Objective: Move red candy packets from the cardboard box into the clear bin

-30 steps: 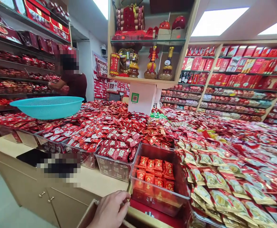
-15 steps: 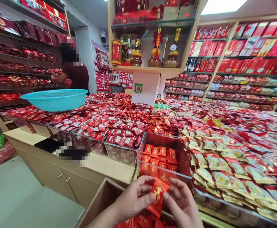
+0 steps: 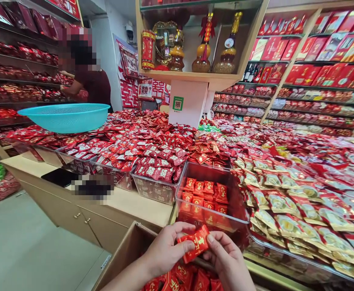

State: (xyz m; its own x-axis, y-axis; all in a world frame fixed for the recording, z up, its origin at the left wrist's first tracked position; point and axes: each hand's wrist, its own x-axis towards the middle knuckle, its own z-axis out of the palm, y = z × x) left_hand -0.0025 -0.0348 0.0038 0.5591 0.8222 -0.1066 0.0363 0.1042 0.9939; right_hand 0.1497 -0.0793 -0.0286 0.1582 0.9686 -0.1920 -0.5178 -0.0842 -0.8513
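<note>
Red pkt (image 3: 196, 244) | pinched, L hand (image 3: 166, 249) + R hand (image 3: 229, 256) | ctn (image 3: 127, 244): loose pkts (image 3: 180, 278) | clr bin (image 3: 237, 198): stacked pkts (image 3: 198, 201)

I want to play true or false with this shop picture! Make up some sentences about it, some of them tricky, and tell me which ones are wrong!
1. The left hand holds a red packet. True.
2. The right hand is inside the blue basket. False: it is at the red packet.
3. The brown box below the hands has red packets in it. True.
4. The blue basket is upside down. False: its open side faces up.
5. The square code has a green border. True.
</note>
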